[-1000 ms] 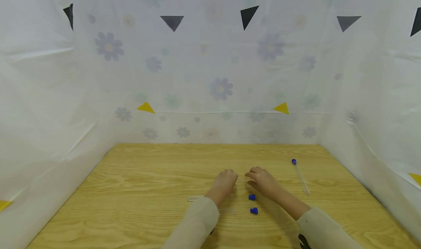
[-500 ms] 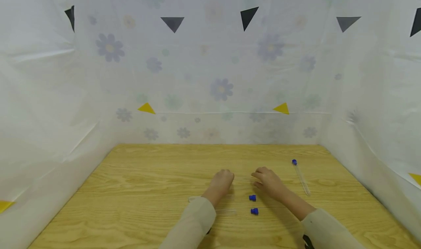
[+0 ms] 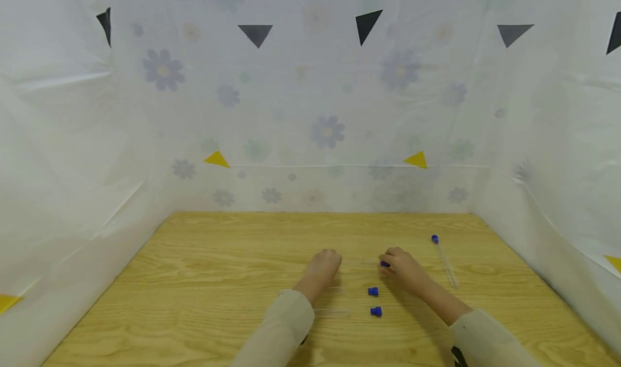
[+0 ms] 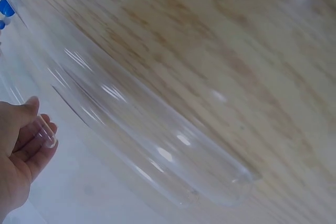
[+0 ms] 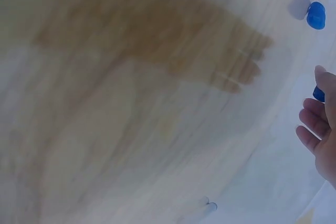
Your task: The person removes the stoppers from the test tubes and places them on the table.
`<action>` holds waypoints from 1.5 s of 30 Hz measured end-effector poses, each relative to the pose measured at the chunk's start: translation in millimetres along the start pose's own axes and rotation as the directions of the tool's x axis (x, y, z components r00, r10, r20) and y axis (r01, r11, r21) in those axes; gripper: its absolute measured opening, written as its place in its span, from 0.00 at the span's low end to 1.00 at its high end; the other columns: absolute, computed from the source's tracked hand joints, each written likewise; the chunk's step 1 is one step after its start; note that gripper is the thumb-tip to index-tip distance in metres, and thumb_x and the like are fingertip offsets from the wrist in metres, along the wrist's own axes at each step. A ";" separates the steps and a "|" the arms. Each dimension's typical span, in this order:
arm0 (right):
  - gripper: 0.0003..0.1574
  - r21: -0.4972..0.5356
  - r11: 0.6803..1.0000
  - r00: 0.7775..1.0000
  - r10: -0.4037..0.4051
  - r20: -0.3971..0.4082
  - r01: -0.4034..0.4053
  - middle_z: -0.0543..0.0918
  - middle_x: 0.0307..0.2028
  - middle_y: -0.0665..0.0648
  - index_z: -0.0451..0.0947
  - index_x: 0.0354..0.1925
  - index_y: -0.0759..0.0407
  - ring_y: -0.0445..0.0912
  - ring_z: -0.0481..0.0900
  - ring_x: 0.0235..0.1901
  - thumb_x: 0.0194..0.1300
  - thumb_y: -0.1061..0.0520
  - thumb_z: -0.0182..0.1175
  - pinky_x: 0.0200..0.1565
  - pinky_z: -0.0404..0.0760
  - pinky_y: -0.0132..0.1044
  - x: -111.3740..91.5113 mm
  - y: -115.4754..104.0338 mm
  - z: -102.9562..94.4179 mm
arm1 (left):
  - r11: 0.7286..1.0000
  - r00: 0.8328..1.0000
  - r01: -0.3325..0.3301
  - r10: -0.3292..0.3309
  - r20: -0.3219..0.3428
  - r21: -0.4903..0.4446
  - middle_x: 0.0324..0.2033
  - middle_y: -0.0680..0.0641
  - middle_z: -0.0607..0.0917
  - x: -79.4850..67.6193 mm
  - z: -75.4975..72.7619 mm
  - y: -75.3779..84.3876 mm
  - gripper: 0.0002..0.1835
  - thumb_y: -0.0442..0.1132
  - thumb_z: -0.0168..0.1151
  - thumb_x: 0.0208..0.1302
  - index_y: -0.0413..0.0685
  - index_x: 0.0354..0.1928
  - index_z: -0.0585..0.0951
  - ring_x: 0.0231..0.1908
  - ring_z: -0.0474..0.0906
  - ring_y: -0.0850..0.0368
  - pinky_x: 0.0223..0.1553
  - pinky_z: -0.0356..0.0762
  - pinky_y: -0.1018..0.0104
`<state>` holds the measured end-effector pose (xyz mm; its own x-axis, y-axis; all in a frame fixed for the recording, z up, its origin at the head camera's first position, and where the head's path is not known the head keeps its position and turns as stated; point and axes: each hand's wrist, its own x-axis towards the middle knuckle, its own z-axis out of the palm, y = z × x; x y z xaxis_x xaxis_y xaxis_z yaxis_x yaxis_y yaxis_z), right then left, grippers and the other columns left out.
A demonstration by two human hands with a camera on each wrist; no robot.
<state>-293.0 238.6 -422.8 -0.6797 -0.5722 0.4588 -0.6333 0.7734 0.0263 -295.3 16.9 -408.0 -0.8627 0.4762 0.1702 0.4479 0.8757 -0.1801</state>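
Note:
In the left wrist view my left hand [image 4: 23,150] holds a clear test tube [image 4: 46,132] near its rounded end, thumb against fingers. My right hand [image 3: 404,270] pinches a blue stopper [image 3: 385,264] between thumb and finger, right of the left hand [image 3: 322,270]. A faint clear length shows in the gap between the hands. Two blue stoppers [image 3: 372,291] lie on the table just below the right hand. Two more clear test tubes [image 4: 152,145] lie side by side on the table, partly hidden by the left forearm in the head view.
A test tube [image 3: 446,265] with a blue stopper [image 3: 435,239] lies at the right on the wooden table [image 3: 218,259]. White flowered sheeting [image 3: 291,103] encloses the back and both sides.
My right hand has moved right, away from the left hand, and the blue stopper in its fingers now shows. My left hand has shifted slightly left.

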 end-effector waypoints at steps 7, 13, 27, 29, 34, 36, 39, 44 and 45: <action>0.14 0.015 1.000 1.000 0.012 0.003 -0.012 0.79 0.32 0.56 0.80 0.39 0.69 0.47 0.75 0.31 0.53 0.62 0.66 0.31 0.78 0.34 -2.0 -1.0 -2.3 | 0.999 0.999 0.014 -0.012 0.035 -0.039 0.34 0.50 0.83 -2.6 -1.0 -2.1 0.10 0.31 0.67 0.53 0.46 0.38 0.82 0.37 0.80 0.59 0.40 0.79 0.77; 0.12 -0.001 1.000 1.000 0.011 -0.027 -0.011 0.79 0.31 0.56 0.80 0.37 0.67 0.47 0.76 0.31 0.51 0.66 0.66 0.31 0.78 0.34 -2.7 -0.6 -2.6 | 1.000 1.000 -0.001 0.001 0.019 -0.003 0.33 0.50 0.83 -4.7 -4.0 -3.2 0.09 0.32 0.66 0.54 0.47 0.38 0.82 0.36 0.80 0.60 0.38 0.79 0.78; 0.04 0.112 0.993 1.000 0.028 0.001 -0.028 0.77 0.30 0.52 0.76 0.35 0.63 0.44 0.73 0.31 0.58 0.66 0.60 0.32 0.76 0.33 -3.6 -7.7 -5.7 | 0.999 0.999 -0.035 0.035 -0.009 -0.013 0.31 0.50 0.83 -13.0 -5.7 -11.3 0.08 0.31 0.67 0.53 0.46 0.36 0.82 0.34 0.80 0.61 0.35 0.78 0.80; 0.04 0.121 0.992 1.000 0.028 0.000 -0.028 0.77 0.31 0.52 0.76 0.35 0.63 0.44 0.74 0.32 0.58 0.66 0.60 0.33 0.76 0.33 -4.2 -8.8 -6.6 | 0.999 0.999 -0.042 0.042 -0.012 -0.021 0.32 0.50 0.83 -14.6 -6.8 -12.1 0.08 0.31 0.67 0.53 0.46 0.36 0.82 0.34 0.80 0.61 0.35 0.78 0.80; 0.04 0.118 0.993 0.999 0.001 -0.040 0.004 0.77 0.30 0.52 0.76 0.34 0.63 0.45 0.74 0.32 0.57 0.67 0.60 0.32 0.77 0.34 -3.9 -10.6 -5.3 | 0.996 0.997 -0.070 0.068 -0.037 -0.053 0.32 0.49 0.83 -18.8 -8.9 -15.8 0.08 0.30 0.67 0.53 0.45 0.36 0.82 0.34 0.80 0.60 0.35 0.78 0.79; 0.04 0.120 0.993 0.999 -0.006 -0.051 0.012 0.77 0.30 0.52 0.76 0.34 0.63 0.45 0.74 0.31 0.57 0.67 0.60 0.32 0.77 0.34 -2.9 -11.8 -4.3 | 0.995 0.996 -0.081 0.078 -0.047 -0.061 0.32 0.49 0.83 -20.2 -9.0 -18.3 0.08 0.31 0.66 0.53 0.45 0.36 0.82 0.35 0.81 0.59 0.35 0.79 0.79; 0.03 0.131 0.991 0.999 -0.002 -0.045 0.008 0.76 0.30 0.51 0.75 0.34 0.64 0.44 0.73 0.31 0.59 0.66 0.59 0.32 0.76 0.33 -1.7 -14.3 -3.0 | 0.993 0.996 -0.084 0.081 -0.046 -0.085 0.33 0.48 0.84 -22.1 -10.1 -21.4 0.07 0.32 0.65 0.55 0.44 0.37 0.82 0.35 0.81 0.59 0.36 0.79 0.79; 0.02 0.139 0.990 1.000 0.000 -0.016 0.002 0.76 0.30 0.50 0.75 0.34 0.63 0.43 0.73 0.32 0.61 0.64 0.58 0.32 0.75 0.33 -0.6 -17.9 -2.1 | 0.989 0.997 -0.068 0.064 -0.039 -0.130 0.32 0.49 0.83 -25.5 -12.4 -25.0 0.05 0.34 0.64 0.57 0.44 0.36 0.82 0.35 0.80 0.59 0.35 0.78 0.79; 0.02 0.138 0.990 1.000 -0.004 -0.018 0.006 0.76 0.30 0.50 0.75 0.34 0.63 0.43 0.73 0.31 0.60 0.65 0.58 0.32 0.75 0.33 -0.4 -18.6 -2.1 | 0.989 0.997 -0.068 0.063 -0.043 -0.133 0.31 0.49 0.83 -25.9 -12.5 -25.5 0.05 0.34 0.64 0.56 0.44 0.36 0.82 0.34 0.80 0.59 0.34 0.78 0.79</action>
<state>-280.2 225.0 -421.6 -0.6706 -0.5699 0.4749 -0.6823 0.7251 -0.0934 -281.4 -16.7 -395.6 -0.8222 0.5331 0.1997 0.5325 0.8442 -0.0611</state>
